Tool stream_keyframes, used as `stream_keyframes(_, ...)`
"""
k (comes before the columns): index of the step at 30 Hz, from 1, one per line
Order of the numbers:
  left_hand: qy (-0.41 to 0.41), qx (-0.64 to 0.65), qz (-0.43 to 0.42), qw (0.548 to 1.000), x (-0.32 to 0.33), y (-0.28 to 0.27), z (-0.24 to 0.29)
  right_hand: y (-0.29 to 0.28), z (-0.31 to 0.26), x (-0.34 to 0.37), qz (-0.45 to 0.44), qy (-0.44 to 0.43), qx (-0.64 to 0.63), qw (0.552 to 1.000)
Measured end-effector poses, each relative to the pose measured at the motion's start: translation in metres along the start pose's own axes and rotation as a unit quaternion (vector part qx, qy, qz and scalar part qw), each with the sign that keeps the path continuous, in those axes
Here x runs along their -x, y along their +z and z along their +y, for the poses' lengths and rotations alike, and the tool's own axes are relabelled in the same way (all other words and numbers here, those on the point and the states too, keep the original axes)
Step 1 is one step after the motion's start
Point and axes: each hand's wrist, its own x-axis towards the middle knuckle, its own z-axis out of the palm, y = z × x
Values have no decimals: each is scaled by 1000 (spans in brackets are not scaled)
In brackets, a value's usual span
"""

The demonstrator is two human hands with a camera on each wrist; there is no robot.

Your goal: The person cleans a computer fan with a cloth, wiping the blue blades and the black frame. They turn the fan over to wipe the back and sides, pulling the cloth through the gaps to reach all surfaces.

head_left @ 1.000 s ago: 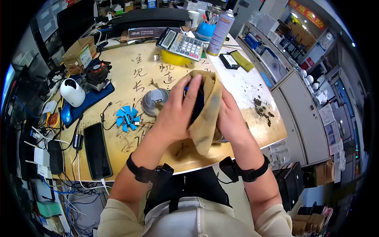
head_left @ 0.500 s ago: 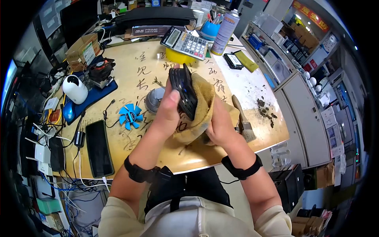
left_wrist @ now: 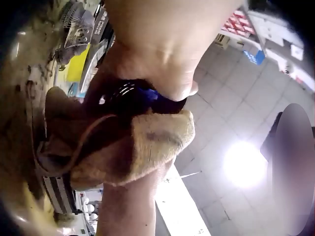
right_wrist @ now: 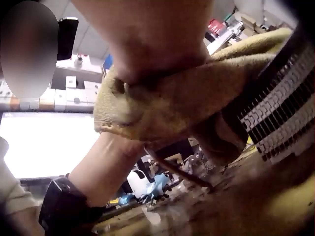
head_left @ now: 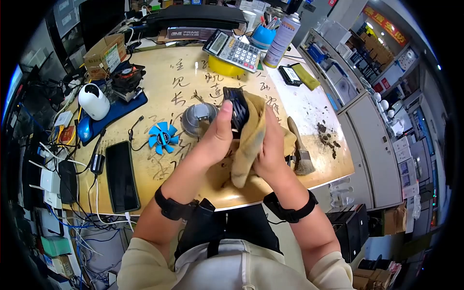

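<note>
In the head view the left hand grips a black finned or bladed part, its thumb along the near side. The right hand holds a tan, stained cloth against that part's right side, and a loose end hangs down. Metal fins stand out beside the cloth in the right wrist view. Blue and black surfaces show between hand and cloth in the left wrist view. Cloth hides most of the right fingers. A round grey heatsink lies beyond the left hand.
A brush lies right of the hands, with dark debris farther right. At left are a blue fan, a phone and a white camera. A calculator and spray can stand at the back.
The black part came out from behind the cloth and faced up more at mid-interval; now it is tilted back, partly covered. The cloth's loose end hangs down again. The brush has come into view.
</note>
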Motion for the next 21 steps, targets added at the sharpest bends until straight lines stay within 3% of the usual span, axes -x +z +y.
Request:
stream_keyframes(1, 57, -111, 46, 991, -2, -1, -3, -1, -3, -3, 3, 14, 26, 1000)
stream_keyframes(2, 113, -220, 91, 965, -4, -1, -4, -5, -9, -7, 2, 74, -31, 997)
stream_keyframes(3, 225, -308, 128, 916, -3, 4, 4, -7, -11, -10, 11, 107, -73, 992)
stream_keyframes(5, 335, -351, 87, 870, -8, 1, 13, -11, -12, -12, 23, 174, -156, 972)
stream_keyframes(7, 290, -347, 67, 890, -8, -9, 25, -18, -19, -13, -20, 181, -212, 960)
stream_keyframes(9, 310, -291, 123, 896, -10, -12, 25, -19, -23, -11, -50, 189, -255, 947)
stream_keyframes(12, 286, -189, 161, 925, -14, -13, 14, -5, -24, -7, -9, 149, -210, 966)
stream_keyframes(13, 244, -143, 166, 945, -13, -12, 15, -1, -19, -6, -3, 138, -199, 970)
stream_keyframes(16, 127, -7, 178, 976, -10, -6, 14, 7, -5, -2, 17, 43, -103, 994)
stream_keyframes(19, 53, 115, 197, 972, -9, -3, 11, 13, -3, 7, 41, 38, -58, 997)
stream_keyframes(20, 37, 155, 208, 965, -10, -3, 11, 10, -1, 10, 8, -27, 26, 999)
stream_keyframes(21, 21, 194, 221, 956, -9, -3, 14, 16, -5, 16, 32, -74, 188, 979)
